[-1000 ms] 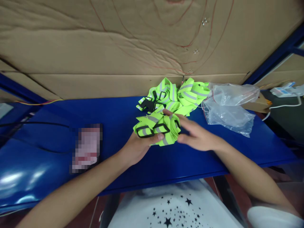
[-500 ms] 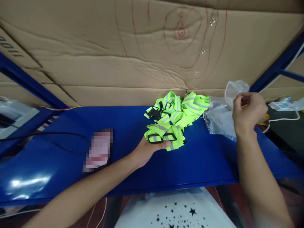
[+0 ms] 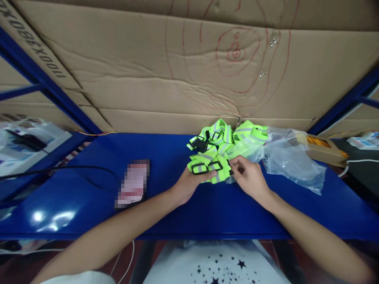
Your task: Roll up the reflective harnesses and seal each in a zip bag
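Observation:
My left hand [image 3: 189,183] is closed around a folded bundle of neon-yellow reflective strap [image 3: 204,169] with black buckles, its thumb lying across the front. Close against the bundle's right end, my right hand [image 3: 250,175] pinches a clear plastic bag [image 3: 245,149], which spreads behind the fingers and partly shows below the bundle. The bag's mouth is hard to make out. Just behind both hands lies a heap of more neon-yellow straps [image 3: 220,132] with grey stripes and black clips.
More clear plastic bags [image 3: 293,161] lie on the blue table [image 3: 183,221] at right, before a cardboard box [image 3: 325,152] with orange inside. A phone [image 3: 133,183] lies at left near a black cable [image 3: 59,167]. A cardboard panel [image 3: 133,86] stands behind, between blue posts.
My right hand has come left and down from above the bags, bringing a clear plastic bag to the strap bundle. My left hand keeps its grip. The view has shifted slightly.

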Available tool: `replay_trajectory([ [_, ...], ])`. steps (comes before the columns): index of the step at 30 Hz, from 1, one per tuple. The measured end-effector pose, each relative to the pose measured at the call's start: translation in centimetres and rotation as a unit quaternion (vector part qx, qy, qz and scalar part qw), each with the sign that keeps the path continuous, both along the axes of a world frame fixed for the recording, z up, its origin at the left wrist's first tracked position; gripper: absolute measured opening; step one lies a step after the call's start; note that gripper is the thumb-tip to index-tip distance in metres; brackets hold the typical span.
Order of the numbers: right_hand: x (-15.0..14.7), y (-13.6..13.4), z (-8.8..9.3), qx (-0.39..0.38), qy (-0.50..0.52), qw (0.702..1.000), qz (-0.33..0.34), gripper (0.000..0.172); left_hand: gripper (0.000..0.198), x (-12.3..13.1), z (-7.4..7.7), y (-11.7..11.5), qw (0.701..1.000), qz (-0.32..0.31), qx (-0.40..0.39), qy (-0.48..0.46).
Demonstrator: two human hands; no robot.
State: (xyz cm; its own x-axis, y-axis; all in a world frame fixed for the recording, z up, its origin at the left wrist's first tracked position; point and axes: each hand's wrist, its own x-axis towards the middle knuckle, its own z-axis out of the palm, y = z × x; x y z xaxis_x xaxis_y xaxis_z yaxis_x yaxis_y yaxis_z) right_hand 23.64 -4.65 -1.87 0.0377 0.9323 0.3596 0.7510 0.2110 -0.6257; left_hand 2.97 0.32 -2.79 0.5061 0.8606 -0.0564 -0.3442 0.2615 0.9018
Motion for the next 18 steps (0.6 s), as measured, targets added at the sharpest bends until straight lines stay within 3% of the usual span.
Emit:
replay_trajectory([
  [5,0.2,-0.1,0.4,-0.028,0.179,0.983,0.009,0.026,0.054,0.2,-0.4,0.1,0.999,-0.003,-0.031,0.011],
  [11,-0.5,-0.6,-0.1,-0.019,0.066,0.996,0.05,0.017,0.044,-0.1,-0.8,0.7,0.998,-0.027,-0.05,0.012],
  [18,-1.4,-0.8,-0.6,0.028,0.028,0.999,0.005,0.013,0.048,0.0,-0.4,0.3,0.999,0.038,0.001,0.009],
])
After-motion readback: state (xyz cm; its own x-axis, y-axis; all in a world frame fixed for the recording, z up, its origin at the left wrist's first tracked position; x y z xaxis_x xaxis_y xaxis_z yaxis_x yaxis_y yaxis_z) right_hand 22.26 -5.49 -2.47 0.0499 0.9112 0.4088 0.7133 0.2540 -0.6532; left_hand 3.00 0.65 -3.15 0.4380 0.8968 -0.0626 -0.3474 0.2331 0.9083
